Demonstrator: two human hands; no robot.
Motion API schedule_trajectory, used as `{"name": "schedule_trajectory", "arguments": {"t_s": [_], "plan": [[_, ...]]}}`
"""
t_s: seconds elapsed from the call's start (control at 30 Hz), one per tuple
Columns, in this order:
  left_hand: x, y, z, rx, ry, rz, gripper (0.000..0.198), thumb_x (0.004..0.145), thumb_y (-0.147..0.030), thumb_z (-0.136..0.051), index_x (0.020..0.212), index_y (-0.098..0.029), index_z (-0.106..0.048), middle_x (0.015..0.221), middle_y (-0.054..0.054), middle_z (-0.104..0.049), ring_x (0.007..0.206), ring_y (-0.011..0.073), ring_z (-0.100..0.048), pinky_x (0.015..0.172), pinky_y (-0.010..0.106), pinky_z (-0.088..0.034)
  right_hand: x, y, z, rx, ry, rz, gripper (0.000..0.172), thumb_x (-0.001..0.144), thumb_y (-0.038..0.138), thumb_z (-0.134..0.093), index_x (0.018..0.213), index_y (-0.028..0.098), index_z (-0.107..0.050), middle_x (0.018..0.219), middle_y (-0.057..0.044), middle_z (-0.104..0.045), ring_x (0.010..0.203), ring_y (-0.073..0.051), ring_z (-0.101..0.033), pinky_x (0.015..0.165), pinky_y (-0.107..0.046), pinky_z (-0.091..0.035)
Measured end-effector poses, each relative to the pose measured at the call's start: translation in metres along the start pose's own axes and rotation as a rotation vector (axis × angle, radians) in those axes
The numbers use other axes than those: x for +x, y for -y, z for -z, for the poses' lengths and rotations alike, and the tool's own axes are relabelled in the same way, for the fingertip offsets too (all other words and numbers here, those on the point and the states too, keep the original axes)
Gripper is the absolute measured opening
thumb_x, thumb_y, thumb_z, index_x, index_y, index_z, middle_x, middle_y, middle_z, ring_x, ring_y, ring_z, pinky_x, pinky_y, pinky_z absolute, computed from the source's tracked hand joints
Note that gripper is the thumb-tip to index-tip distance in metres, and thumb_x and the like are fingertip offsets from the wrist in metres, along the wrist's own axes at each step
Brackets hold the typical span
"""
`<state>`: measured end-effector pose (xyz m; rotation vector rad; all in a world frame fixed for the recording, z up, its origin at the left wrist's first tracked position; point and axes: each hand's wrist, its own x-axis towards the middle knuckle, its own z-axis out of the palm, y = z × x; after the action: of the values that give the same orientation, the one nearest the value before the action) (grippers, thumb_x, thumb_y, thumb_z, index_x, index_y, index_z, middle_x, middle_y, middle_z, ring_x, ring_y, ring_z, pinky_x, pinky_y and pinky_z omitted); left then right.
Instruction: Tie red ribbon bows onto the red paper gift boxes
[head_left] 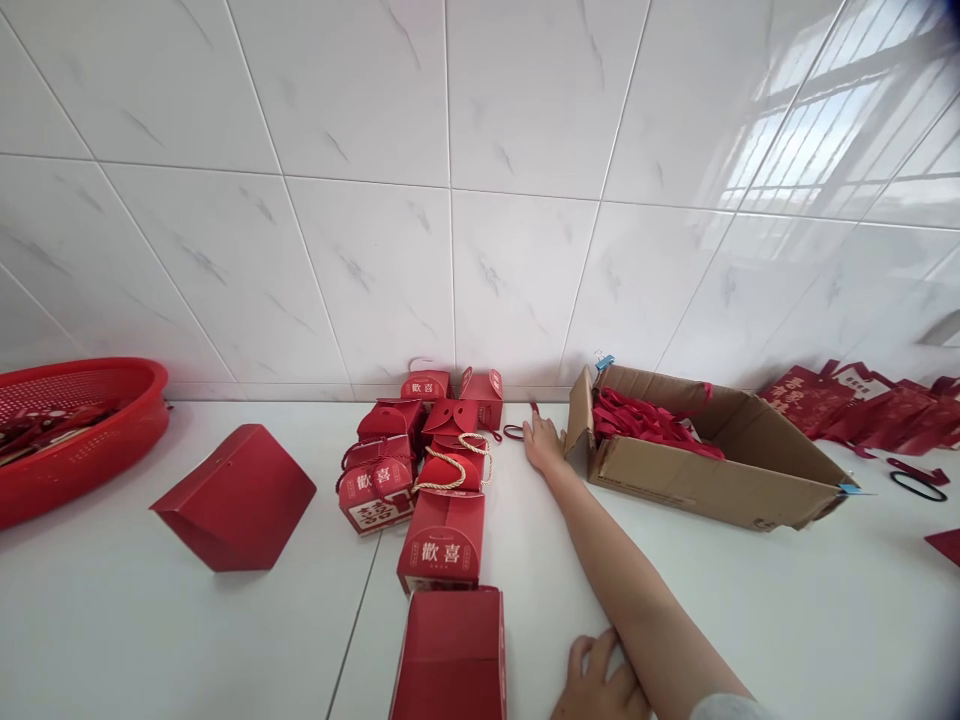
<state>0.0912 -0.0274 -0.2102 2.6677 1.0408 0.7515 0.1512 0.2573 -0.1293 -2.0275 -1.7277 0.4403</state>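
Observation:
My right hand (544, 445) reaches to the back of the white table, its fingers apart and lowered to the surface. A small dark red strip (535, 409) lies at its fingertips, and a thin black loop (514, 432) is just left of it; whether they are one object I cannot tell. My left hand (602, 682) rests beside my right forearm at the bottom, fingers bent and apart, holding nothing visible. Left of both hands stand several red gift boxes, including one with a gold cord handle (450, 470), a printed box (442, 540) and a plain-topped box (450, 655).
A cardboard box (682, 485) with red ribbons (649, 425) stands right of my right hand. Far left is a red plastic basket (142, 420), with a folded red box (240, 500) near it. Red printed bags (885, 410) and a black ring (919, 487) lie far right. A tiled wall (525, 280) borders the back.

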Motion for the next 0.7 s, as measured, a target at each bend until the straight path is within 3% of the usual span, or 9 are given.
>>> {"name": "schedule_trajectory", "arguments": {"t_s": [0.1, 0.23, 0.4, 0.57, 0.7], "plan": [[0.004, 0.004, 0.001, 0.010, 0.056, -0.177, 0.027, 0.079, -0.026, -0.061, 0.105, -0.019, -0.062, 0.095, 0.007, -0.070, 0.111, 0.0329, -0.053, 0.086, 0.044, -0.045, -0.019, -0.002, 0.002, 0.002, -0.003, 0.040, 0.058, 0.097, 0.039, -0.020, 0.144, 0.007, -0.032, 0.147, -0.016, -0.038, 0.139, -0.028, -0.025, 0.110, -0.040, -0.020], [0.007, -0.001, 0.033, -0.140, 0.133, -0.184, 0.031, 0.079, -0.032, -0.059, 0.107, -0.018, -0.057, 0.101, 0.006, -0.068, 0.120, 0.0378, -0.044, 0.093, 0.052, -0.040, -0.052, -0.011, 0.008, 0.011, -0.029, 0.087, 0.058, 0.098, 0.040, -0.018, 0.144, 0.007, -0.031, 0.141, -0.019, -0.043, 0.134, -0.029, -0.034, 0.106, -0.040, -0.027], [0.010, -0.012, 0.072, -0.319, 0.118, -0.091, 0.027, 0.077, -0.021, -0.054, 0.103, -0.021, -0.059, 0.114, 0.005, -0.064, 0.119, 0.0324, -0.045, 0.097, 0.051, -0.038, -0.107, -0.034, 0.026, 0.026, -0.040, 0.173, 0.052, 0.098, 0.037, -0.022, 0.141, 0.013, -0.036, 0.131, -0.017, -0.050, 0.126, -0.028, -0.042, 0.107, -0.045, -0.025], [0.015, -0.015, 0.076, -0.397, -0.002, -0.104, 0.022, 0.074, -0.011, -0.050, 0.089, -0.018, -0.064, 0.100, 0.009, -0.066, 0.098, 0.0231, -0.057, 0.086, 0.041, -0.047, -0.171, -0.064, 0.057, 0.068, 0.025, 0.295, 0.037, 0.094, 0.029, -0.037, 0.128, 0.019, -0.049, 0.116, -0.008, -0.059, 0.108, -0.018, -0.055, 0.096, -0.030, -0.039], [0.005, -0.036, 0.088, -0.410, -0.060, -0.177, 0.024, 0.076, -0.010, -0.048, 0.092, -0.018, -0.064, 0.098, 0.009, -0.067, 0.092, 0.0218, -0.060, 0.082, 0.038, -0.051, -0.213, -0.085, 0.076, 0.053, 0.055, 0.265, 0.043, 0.087, 0.022, -0.047, 0.129, 0.017, -0.046, 0.111, -0.010, -0.059, 0.093, -0.020, -0.059, 0.081, -0.031, -0.046]]}}
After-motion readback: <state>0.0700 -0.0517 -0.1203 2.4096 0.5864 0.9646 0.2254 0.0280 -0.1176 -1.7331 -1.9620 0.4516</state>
